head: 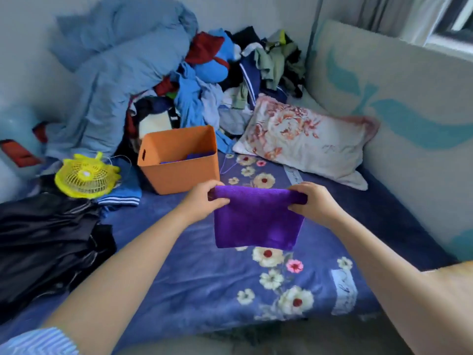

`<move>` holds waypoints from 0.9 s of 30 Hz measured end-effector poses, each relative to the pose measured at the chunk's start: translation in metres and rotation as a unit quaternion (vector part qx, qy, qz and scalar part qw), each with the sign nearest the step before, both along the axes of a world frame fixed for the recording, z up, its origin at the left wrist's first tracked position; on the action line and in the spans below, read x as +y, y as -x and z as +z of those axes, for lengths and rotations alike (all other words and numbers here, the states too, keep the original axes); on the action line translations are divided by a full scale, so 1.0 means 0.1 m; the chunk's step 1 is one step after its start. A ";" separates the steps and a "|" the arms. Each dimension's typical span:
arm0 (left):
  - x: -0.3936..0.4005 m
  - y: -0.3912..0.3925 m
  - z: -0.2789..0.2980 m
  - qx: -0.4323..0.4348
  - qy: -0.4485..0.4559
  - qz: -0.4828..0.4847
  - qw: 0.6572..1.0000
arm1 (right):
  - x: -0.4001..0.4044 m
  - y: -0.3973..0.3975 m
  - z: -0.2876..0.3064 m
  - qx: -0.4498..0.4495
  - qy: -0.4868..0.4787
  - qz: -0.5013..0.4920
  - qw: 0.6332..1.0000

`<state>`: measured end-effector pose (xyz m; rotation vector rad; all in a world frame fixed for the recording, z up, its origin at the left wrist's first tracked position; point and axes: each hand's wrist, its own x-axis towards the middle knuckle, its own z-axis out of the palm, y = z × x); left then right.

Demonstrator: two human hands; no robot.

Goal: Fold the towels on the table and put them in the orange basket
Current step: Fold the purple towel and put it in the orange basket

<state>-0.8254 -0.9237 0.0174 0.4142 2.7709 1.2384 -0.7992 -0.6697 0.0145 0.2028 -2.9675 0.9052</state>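
Floral bedsheet (pixel 204 278); purple towel (pixel 256 221) crosswise

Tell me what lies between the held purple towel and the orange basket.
In the head view, only flowered bedsheet separates the purple towel from the orange basket. The left hand almost reaches the basket's near corner.

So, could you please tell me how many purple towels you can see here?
2: one purple towel held up between the left hand and right hand, and purple cloth inside the orange basket; more may be hidden there.
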 end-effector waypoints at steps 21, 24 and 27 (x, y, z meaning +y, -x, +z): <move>-1.86 2.60 -0.28 -0.012 -0.121 0.297 0.947 | -2.09 3.37 -0.23 -0.024 0.092 0.100 0.990; -2.09 3.06 -0.37 -0.009 -0.113 0.309 0.944 | -2.35 3.84 -0.31 -0.006 0.112 0.089 0.990; -2.26 3.47 -0.49 0.008 -0.100 0.324 0.941 | -2.58 4.25 -0.42 0.010 0.121 0.081 0.989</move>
